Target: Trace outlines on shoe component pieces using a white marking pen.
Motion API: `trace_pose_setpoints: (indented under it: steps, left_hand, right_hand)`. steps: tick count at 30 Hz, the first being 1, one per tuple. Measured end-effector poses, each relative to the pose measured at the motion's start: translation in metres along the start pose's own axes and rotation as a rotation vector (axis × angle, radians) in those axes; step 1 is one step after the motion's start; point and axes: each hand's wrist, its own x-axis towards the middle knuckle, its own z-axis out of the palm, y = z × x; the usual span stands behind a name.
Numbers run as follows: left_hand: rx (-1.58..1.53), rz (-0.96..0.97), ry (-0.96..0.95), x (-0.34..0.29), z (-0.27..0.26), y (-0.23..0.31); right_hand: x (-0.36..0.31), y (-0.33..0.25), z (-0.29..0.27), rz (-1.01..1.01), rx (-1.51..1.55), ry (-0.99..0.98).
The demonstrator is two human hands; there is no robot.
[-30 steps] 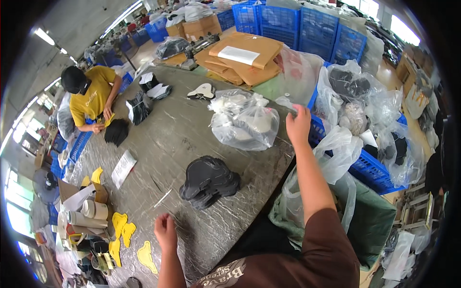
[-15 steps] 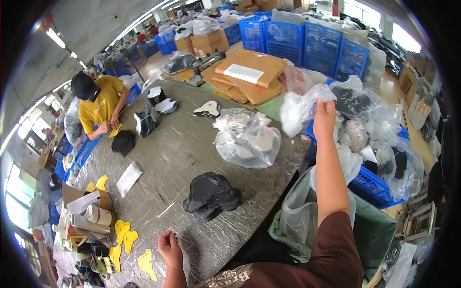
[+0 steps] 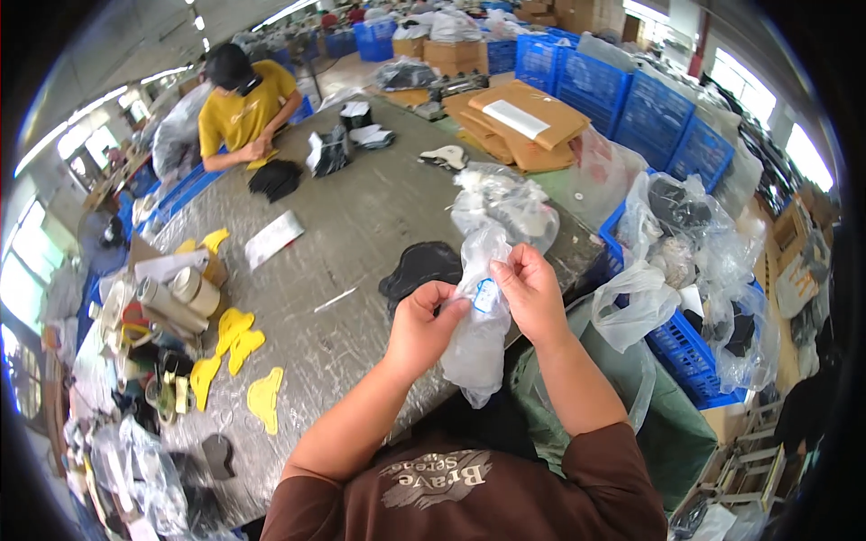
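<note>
Between my hands, in front of my chest, hangs a crumpled clear plastic bag [image 3: 475, 353] with a small blue-and-white label on it. My left hand [image 3: 424, 326] pinches the bag's left side near the label. My right hand [image 3: 530, 293] grips its upper right side, thumb on the plastic. Behind the bag lies a stack of black shaped pieces [image 3: 419, 270] on the table, partly covered by it. Farther back, another clear bag [image 3: 510, 212] with pale pieces inside rests on the table.
Yellow cut pieces [image 3: 264, 401] lie on the table [image 3: 316, 329] at the left, near rolls and tape [image 3: 176, 302]. Brown paper packets [image 3: 519, 117] sit at the back. A blue crate [image 3: 690, 356] of bagged pieces stands right. Across the table, a person in yellow [image 3: 248, 113] handles pieces.
My right hand has brought the plastic bag from the crate side to in front of me. My left hand has risen from the table and taken hold of it too.
</note>
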Motion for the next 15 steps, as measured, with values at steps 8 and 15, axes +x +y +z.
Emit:
trace_pose_setpoints:
  steps: [8, 15]
  left_hand:
    - [-0.606, -0.226, 0.194, -0.045, -0.058, -0.035]
    - [-0.606, -0.054, 0.52, -0.075, -0.097, -0.052]
  right_hand:
    - [-0.009, 0.027, 0.033, 0.022, -0.12, -0.049]
    - [-0.022, 0.04, 0.087, -0.089, -0.074, 0.01]
